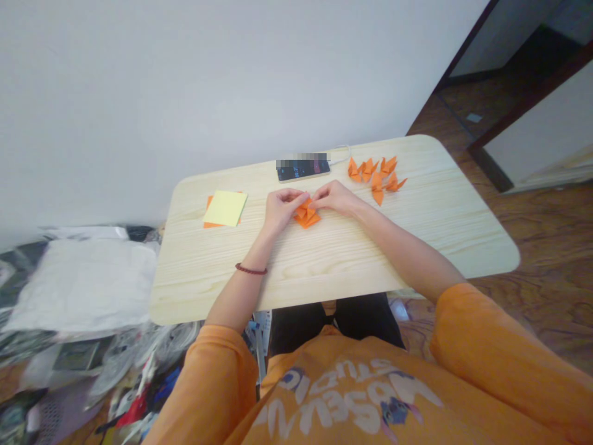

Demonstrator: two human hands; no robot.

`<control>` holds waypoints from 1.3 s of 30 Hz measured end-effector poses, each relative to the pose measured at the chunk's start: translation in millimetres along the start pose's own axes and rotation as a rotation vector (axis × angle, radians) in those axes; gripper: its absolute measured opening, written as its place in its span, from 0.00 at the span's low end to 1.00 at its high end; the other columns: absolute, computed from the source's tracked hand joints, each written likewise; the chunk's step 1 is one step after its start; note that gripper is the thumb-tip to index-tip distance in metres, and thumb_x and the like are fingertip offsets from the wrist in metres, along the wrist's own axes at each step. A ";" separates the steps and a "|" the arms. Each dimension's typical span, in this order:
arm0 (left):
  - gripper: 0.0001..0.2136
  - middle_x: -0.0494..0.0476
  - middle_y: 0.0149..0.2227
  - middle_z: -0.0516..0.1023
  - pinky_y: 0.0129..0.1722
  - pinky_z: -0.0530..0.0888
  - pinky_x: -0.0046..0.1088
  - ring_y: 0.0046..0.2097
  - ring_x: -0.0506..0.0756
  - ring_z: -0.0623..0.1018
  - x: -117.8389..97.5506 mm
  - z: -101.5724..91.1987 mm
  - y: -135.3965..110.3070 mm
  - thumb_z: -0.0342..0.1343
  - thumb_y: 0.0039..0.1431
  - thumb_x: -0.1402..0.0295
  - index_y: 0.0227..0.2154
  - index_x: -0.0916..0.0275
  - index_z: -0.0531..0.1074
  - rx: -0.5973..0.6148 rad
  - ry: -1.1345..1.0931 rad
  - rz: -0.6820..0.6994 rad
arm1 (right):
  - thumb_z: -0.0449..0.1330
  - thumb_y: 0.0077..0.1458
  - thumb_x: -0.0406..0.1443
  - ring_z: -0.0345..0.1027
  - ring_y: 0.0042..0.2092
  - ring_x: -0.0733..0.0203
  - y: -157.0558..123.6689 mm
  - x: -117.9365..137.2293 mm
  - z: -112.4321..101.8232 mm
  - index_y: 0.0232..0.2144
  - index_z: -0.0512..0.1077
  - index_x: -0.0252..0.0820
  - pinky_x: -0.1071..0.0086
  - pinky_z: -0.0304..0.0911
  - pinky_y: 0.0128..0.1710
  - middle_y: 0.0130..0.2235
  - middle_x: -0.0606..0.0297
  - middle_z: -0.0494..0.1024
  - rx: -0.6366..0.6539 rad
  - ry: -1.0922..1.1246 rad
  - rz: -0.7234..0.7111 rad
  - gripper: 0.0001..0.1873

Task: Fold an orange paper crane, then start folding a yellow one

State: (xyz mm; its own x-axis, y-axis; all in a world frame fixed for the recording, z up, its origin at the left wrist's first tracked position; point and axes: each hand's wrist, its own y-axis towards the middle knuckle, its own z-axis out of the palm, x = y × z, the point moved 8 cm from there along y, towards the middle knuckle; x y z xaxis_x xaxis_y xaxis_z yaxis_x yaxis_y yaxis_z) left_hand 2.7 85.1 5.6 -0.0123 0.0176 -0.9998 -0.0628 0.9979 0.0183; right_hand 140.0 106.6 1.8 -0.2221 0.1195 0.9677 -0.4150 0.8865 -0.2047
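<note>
A partly folded orange paper piece (pixel 306 215) lies on the light wooden table (pixel 333 259). My left hand (pixel 280 207) pinches its left side with curled fingers. My right hand (pixel 334 198) pinches its upper right edge, fingers pressed together. Both hands meet over the paper near the table's middle.
Several folded orange paper shapes (pixel 376 173) lie at the back right. A stack of yellow and orange square sheets (pixel 225 209) sits at the left. A dark phone (pixel 302 169) with a white cable lies by the wall. White bags and clutter (pixel 83 296) fill the floor at the left.
</note>
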 end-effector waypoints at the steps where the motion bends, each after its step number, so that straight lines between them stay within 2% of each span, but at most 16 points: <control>1: 0.10 0.54 0.24 0.79 0.29 0.70 0.25 0.25 0.49 0.74 1.3 0.4 0.3 0.70 0.40 0.64 0.23 0.63 0.78 0.002 0.009 -0.008 | 0.68 0.28 0.38 0.53 0.23 0.71 0.5 -0.4 0.0 0.15 0.73 0.35 0.71 0.47 0.24 0.17 0.70 0.68 0.000 0.003 -0.003 0.12; 10: 0.06 0.54 0.24 0.77 0.29 0.67 0.25 0.26 0.49 0.72 2.4 1.0 3.6 0.66 0.46 0.66 0.23 0.64 0.78 0.018 0.111 0.061 | 0.68 0.29 0.37 0.54 0.22 0.72 0.4 -2.0 1.6 0.17 0.74 0.34 0.71 0.47 0.24 0.17 0.70 0.68 0.035 -0.008 0.008 0.11; 15: 0.08 0.52 0.24 0.77 0.26 0.67 0.23 0.25 0.48 0.71 0.2 1.2 4.1 0.64 0.47 0.64 0.24 0.64 0.77 0.020 0.109 0.077 | 0.68 0.29 0.35 0.55 0.23 0.72 0.8 -2.9 2.5 0.18 0.75 0.34 0.72 0.48 0.25 0.18 0.69 0.70 0.067 0.008 0.006 0.10; 22: 0.08 0.54 0.25 0.77 0.28 0.69 0.24 0.26 0.49 0.73 0.1 -0.4 3.5 0.67 0.43 0.65 0.24 0.64 0.77 -0.007 0.098 0.055 | 0.68 0.37 0.42 0.49 0.21 0.73 1.9 -4.3 2.0 0.22 0.75 0.33 0.72 0.42 0.22 0.16 0.72 0.64 0.070 0.062 -0.033 0.16; 25: 0.07 0.55 0.26 0.78 0.30 0.69 0.26 0.28 0.50 0.73 -1.5 -1.3 2.6 0.66 0.45 0.65 0.25 0.64 0.77 -0.012 0.116 0.086 | 0.67 0.37 0.41 0.48 0.21 0.73 2.3 -4.2 2.7 0.23 0.75 0.33 0.72 0.41 0.22 0.17 0.72 0.64 0.069 0.098 -0.044 0.15; 33: 0.07 0.53 0.25 0.78 0.32 0.69 0.26 0.29 0.50 0.73 -7.1 -0.2 0.5 0.64 0.47 0.64 0.23 0.63 0.77 -0.011 0.185 0.168 | 0.64 0.36 0.36 0.48 0.20 0.74 1.4 -0.2 4.6 0.16 0.69 0.36 0.73 0.39 0.20 0.14 0.73 0.61 0.034 0.125 -0.035 0.09; 39: 0.08 0.53 0.26 0.78 0.33 0.70 0.27 0.29 0.50 0.73 -3.2 -2.9 3.4 0.64 0.48 0.63 0.24 0.62 0.78 -0.024 0.171 0.173 | 0.64 0.37 0.35 0.47 0.18 0.75 0.6 0.3 6.7 0.18 0.69 0.36 0.74 0.38 0.19 0.14 0.74 0.61 0.053 0.188 -0.035 0.08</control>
State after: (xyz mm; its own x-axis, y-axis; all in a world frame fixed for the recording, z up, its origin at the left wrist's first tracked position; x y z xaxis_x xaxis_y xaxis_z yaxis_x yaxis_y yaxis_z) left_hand -0.4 88.3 8.8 -0.1933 0.1753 -0.9654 -0.0684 0.9791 0.1915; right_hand 133.8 104.2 0.9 -0.0398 0.1749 0.9838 -0.4668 0.8673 -0.1731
